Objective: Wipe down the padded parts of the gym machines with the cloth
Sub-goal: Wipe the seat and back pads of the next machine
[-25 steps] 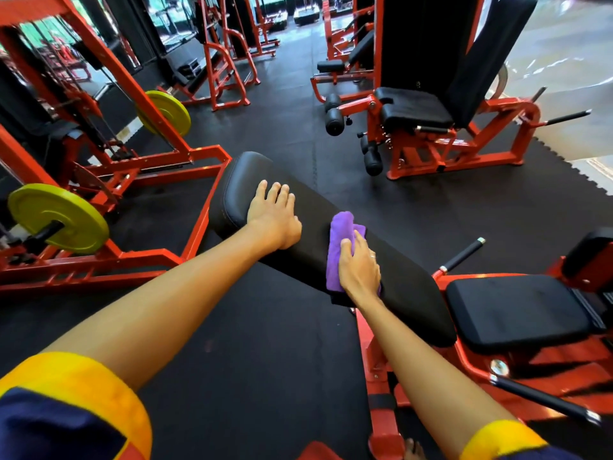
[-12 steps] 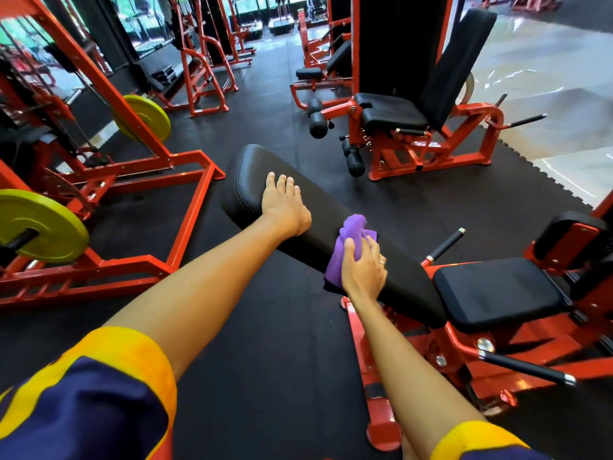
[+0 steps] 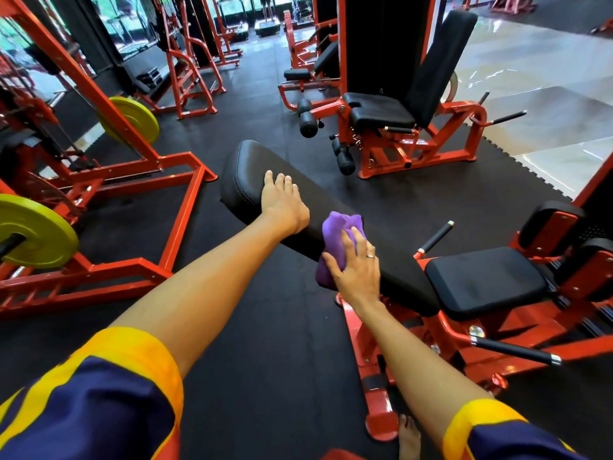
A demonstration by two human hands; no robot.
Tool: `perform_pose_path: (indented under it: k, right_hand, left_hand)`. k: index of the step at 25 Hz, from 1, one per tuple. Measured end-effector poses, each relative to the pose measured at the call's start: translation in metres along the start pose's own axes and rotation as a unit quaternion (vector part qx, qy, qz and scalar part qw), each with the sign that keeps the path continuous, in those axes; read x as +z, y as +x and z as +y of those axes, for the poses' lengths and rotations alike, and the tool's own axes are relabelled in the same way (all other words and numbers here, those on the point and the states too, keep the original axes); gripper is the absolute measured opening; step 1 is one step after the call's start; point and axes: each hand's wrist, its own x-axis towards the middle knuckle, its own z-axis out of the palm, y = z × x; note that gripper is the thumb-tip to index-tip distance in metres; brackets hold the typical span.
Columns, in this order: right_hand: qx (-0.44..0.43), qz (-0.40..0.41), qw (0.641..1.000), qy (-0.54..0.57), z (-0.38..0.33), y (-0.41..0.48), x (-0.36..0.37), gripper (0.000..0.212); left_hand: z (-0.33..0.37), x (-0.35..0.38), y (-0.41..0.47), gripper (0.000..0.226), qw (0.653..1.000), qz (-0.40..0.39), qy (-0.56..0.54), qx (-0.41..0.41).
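A long black padded backrest (image 3: 391, 257) of a red-framed bench runs from the upper left down to a black seat pad (image 3: 484, 280) at the right. My left hand (image 3: 283, 204) rests flat on the upper part of the backrest, fingers straight. A bunched purple cloth (image 3: 335, 234) lies over the near edge of the backrest's middle. My right hand (image 3: 356, 267) presses on the cloth with spread fingers, a ring on one finger.
Red rack frames with yellow-green weight plates (image 3: 33, 230) stand at the left. A red leg machine (image 3: 398, 127) with black pads is behind the bench. Bench handles (image 3: 517, 351) stick out at the right. Black rubber floor (image 3: 265, 360) lies below; my bare foot (image 3: 409, 439) is near the bench base.
My right hand slid the cloth a little toward the seat end, and its fingers spread wider over it. My left hand stayed on the upper backrest. The view shifted slightly.
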Motion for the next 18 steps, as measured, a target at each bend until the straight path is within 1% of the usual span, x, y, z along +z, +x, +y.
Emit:
perform_pose_path:
  k: [2, 3, 6, 7, 9, 11, 13, 14, 15, 18]
  right_hand:
    - [0.035, -0.050, 0.998, 0.007, 0.022, -0.003, -0.005, 0.074]
    - [0.056, -0.070, 0.996, 0.028, 0.028, -0.005, -0.009, 0.072]
    - [0.107, -0.059, 0.985, 0.119, 0.017, 0.008, -0.022, 0.052]
    - [0.102, -0.052, 0.984, 0.139, 0.003, 0.017, -0.025, 0.046]
    - [0.049, -0.062, 0.987, 0.139, -0.030, 0.037, -0.028, 0.041]
    - [0.007, -0.083, 0.989, 0.121, -0.049, 0.047, -0.029, 0.043]
    - [0.006, -0.102, 0.988, 0.116, -0.038, 0.043, -0.029, 0.049]
    - [0.024, -0.112, 0.986, 0.124, -0.023, 0.037, -0.030, 0.052]
    - [0.063, -0.128, 0.980, 0.138, -0.003, 0.033, -0.029, 0.055]
    - [0.199, -0.200, 0.946, 0.161, 0.061, 0.051, -0.012, 0.061]
  left_hand:
    - [0.002, 0.002, -0.002, 0.062, 1.000, 0.001, 0.002, 0.003]
    - [0.003, 0.003, -0.003, 0.062, 1.000, 0.001, 0.006, 0.003]
    - [0.004, 0.003, -0.004, 0.062, 1.000, 0.009, 0.010, 0.000]
    - [0.005, 0.003, -0.004, 0.062, 1.000, 0.009, 0.006, -0.001]
    - [0.006, 0.004, -0.004, 0.061, 1.000, 0.010, 0.009, -0.007]
    - [0.008, 0.004, -0.002, 0.062, 1.000, 0.010, 0.012, -0.010]
    - [0.009, 0.006, 0.000, 0.062, 1.000, 0.012, 0.010, -0.011]
    - [0.011, 0.008, 0.001, 0.062, 1.000, 0.013, 0.011, -0.011]
    - [0.011, 0.009, 0.001, 0.062, 1.000, 0.015, 0.014, -0.012]
    - [0.016, 0.013, 0.006, 0.064, 0.999, 0.018, 0.031, -0.015]
